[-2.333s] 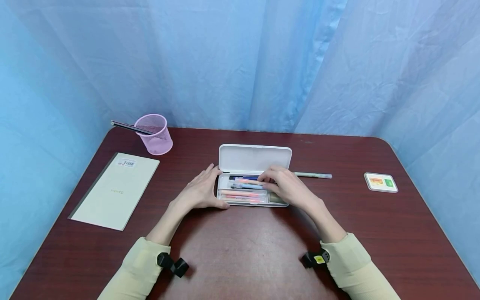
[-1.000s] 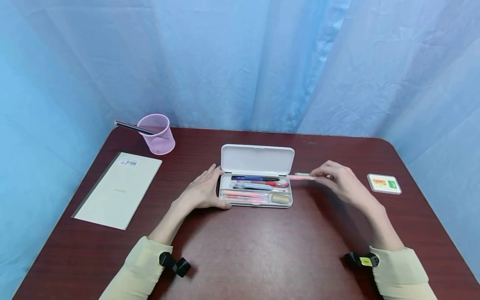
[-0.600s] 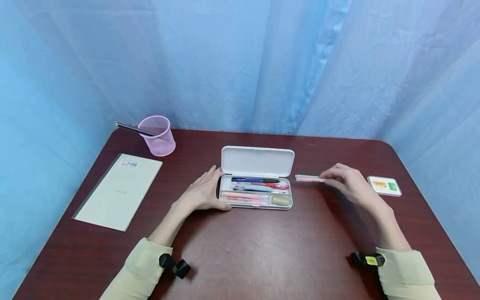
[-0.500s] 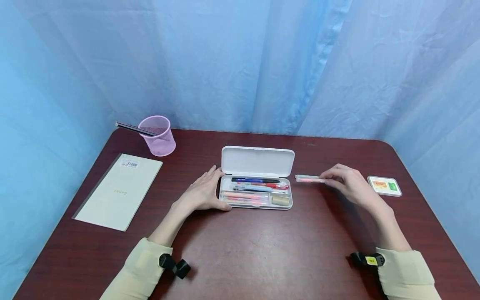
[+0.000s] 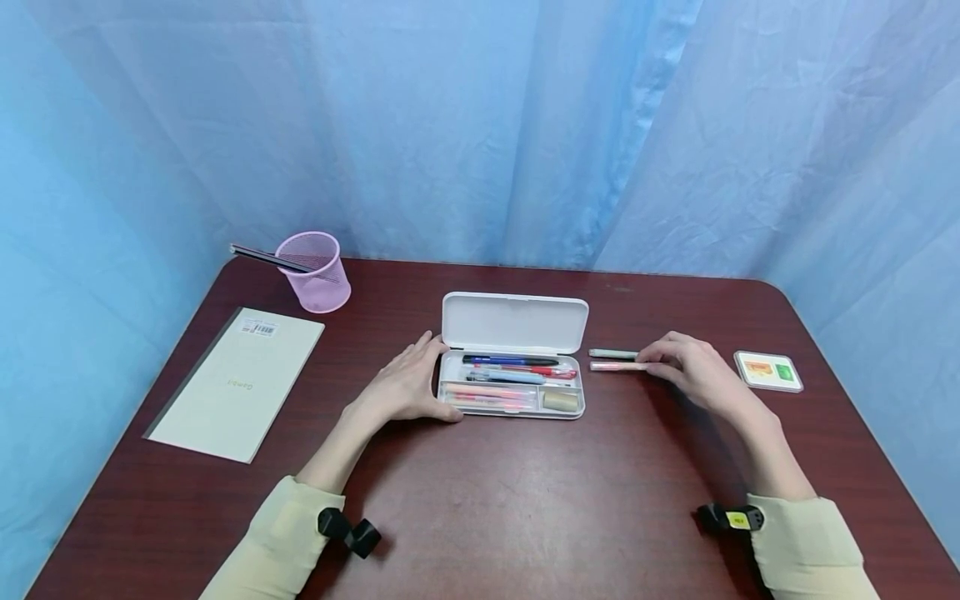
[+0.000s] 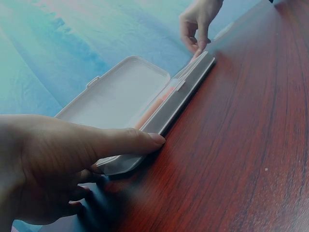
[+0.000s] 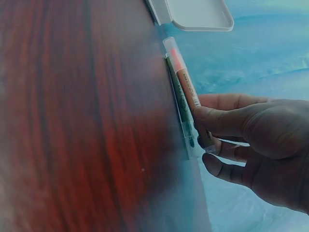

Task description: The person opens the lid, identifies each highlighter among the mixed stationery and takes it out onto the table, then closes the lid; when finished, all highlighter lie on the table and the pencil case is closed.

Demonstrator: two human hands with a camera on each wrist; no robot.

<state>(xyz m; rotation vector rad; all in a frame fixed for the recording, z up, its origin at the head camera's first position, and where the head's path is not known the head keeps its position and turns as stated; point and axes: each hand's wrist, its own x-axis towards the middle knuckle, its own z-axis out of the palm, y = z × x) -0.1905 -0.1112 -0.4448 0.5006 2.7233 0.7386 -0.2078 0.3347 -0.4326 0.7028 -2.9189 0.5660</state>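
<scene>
**Pinching a peach pen (image 5: 617,367) to the right of an open pencil case (image 5: 515,321)**

At the left, a pale notebook (image 5: 234,383) is lying flat on the dark red table (image 5: 510,500), and beyond its far right corner a pink mesh cup (image 5: 322,292) is standing with dark pencils (image 5: 262,257) leaning out leftward. The left hand (image 5: 401,387) is touching the left end of the case and partly covering it: the thumb is resting straight along the near wall, spread apart from the fingers at the far corner; how the fingertips meet the case cannot be told. The lid is standing raised at the far side. Inside, a blue pen (image 5: 498,360), a red pen (image 5: 558,373) and a light blue pen (image 5: 517,378) are lying in the far compartment; pink pens (image 5: 487,392) are filling the near left one, and a beige block (image 5: 561,402) is sitting at near right. The peach pen is lying just right of the case, the thumb and fingers of the right hand (image 5: 693,371) pinching its right end. Just beyond it, a green pen (image 5: 611,354) is running nearly parallel, the hand hiding its right end. Farther right, a small flat box (image 5: 768,372) is lying apart. A blue curtain (image 5: 450,125) is hanging behind everything.
</scene>
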